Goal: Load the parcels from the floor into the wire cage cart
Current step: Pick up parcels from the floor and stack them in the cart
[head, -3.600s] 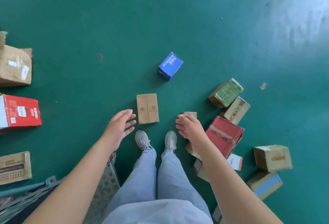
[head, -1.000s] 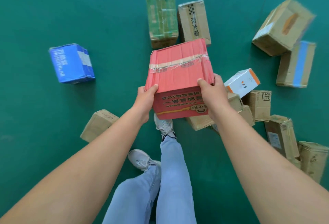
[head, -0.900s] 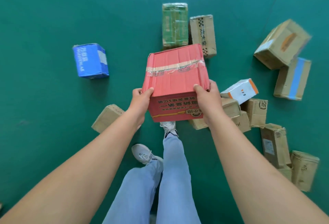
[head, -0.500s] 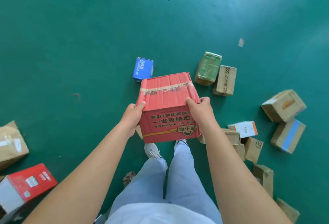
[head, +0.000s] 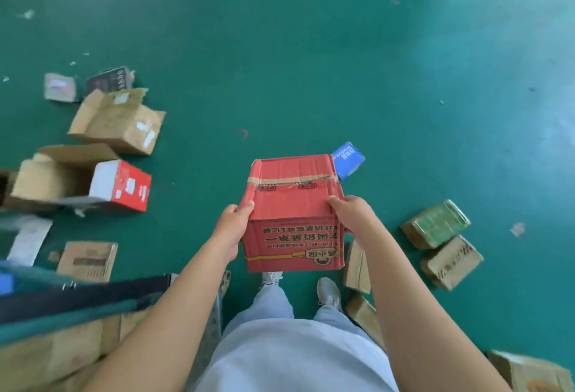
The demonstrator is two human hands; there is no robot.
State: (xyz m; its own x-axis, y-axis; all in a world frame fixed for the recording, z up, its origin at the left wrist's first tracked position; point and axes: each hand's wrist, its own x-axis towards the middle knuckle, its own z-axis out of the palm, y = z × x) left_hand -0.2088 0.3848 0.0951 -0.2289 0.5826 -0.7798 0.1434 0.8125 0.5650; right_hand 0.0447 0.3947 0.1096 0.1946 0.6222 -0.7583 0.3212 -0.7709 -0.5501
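**Red carton held above the feet, cart edge at lower left**

At 8 o'clock a blurred dark-and-green frame edge [head: 81,298], seemingly the cart's rim, crosses brown cardboard boxes [head: 53,357]; whether they sit inside it cannot be told. At 10 o'clock an open brown carton with raised flaps [head: 116,122] lies on the green floor [head: 311,65]; its contents are hidden.

The red corrugated cardboard box with a taped top seam [head: 292,195] hangs in the centre, clear of the floor, top face upward, its longer side running away from the person, printed side nearest and upside down. The left hand [head: 231,230] and right hand [head: 350,217] grip its near corners, thumbs on top, fingers curled round the sides. A small blue box [head: 348,159] lies just behind it at 1 o'clock.
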